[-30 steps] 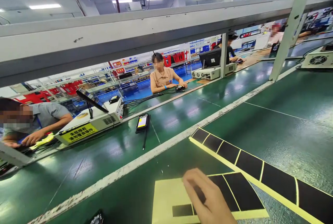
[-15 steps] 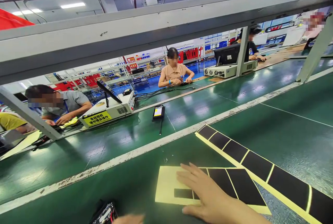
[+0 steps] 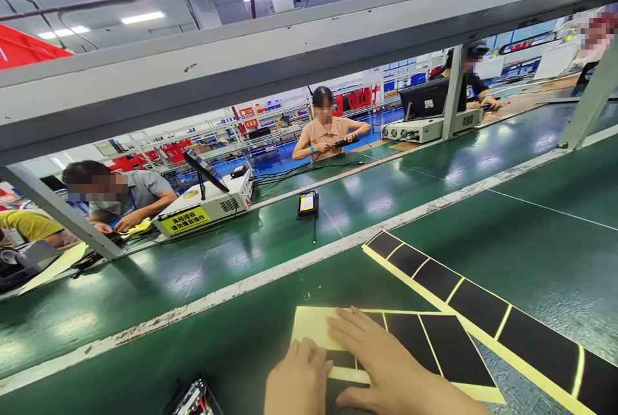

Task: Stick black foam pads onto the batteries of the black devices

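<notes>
A yellow backing sheet with black rectangular stickers lies on the green surface before me. My right hand rests flat on it, fingers stretched and thumb apart, pressing nothing but the sheet. At the sheet's lower left corner is my left hand, its fingers bent and together by the end of a small black sticker. What lies under those fingertips is hidden. Left of it, partly cut off by the bottom edge, sits a black electronic device with exposed inner parts and red wires.
A long strip of black stickers runs to the lower right, touching the sheet. Beyond the white rail lies a handheld device with a lit screen. A grey beam crosses overhead. Several co-workers sit across the line.
My left hand has moved right from beside the electronic device onto the sheet's lower left corner. My right hand has stayed flat on the sheet. A co-worker opposite has raised a dark object.
</notes>
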### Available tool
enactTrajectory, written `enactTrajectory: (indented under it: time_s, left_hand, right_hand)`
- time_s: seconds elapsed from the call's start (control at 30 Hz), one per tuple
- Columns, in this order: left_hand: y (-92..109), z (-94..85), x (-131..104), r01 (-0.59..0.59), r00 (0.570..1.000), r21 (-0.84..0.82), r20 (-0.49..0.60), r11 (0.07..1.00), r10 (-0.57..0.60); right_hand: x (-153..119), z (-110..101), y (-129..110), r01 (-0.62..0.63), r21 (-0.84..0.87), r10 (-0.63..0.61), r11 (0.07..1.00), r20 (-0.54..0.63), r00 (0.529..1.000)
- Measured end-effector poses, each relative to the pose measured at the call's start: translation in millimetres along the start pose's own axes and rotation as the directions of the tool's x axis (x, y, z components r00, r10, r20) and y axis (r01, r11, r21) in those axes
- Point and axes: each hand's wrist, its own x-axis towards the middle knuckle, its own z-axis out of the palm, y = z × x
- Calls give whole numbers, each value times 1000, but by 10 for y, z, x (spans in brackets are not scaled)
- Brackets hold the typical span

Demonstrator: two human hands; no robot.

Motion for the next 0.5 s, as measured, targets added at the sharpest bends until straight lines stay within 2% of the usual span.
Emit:
enactTrajectory:
  time_s: [0.17, 0.23, 0.3, 0.4, 0.5]
  left_hand:
    - [55, -39, 43, 58, 993, -25, -101, 998, -61]
    - [85, -1, 48, 36, 985, -9, -169, 999, -37]
    - [112, 57, 14, -34, 969, 17, -245, 999, 37]
    - [111, 108, -124, -161, 915, 47, -367, 986, 167]
    - [9, 35, -343, -264, 849, 44, -464, 964, 254]
  right_hand:
    - [-10, -12, -23, 7, -17, -7, 1000, -21, 1000]
    - [-17, 5, -13, 17, -14, -18, 1000, -42, 999]
    - [-11, 22, 3, 22, -23, -23, 1000, -47, 999]
    - [21, 39, 46, 21, -72, -23, 997, -26, 999]
    - [22, 37, 72, 22, -109, -22, 994, 2, 1000]
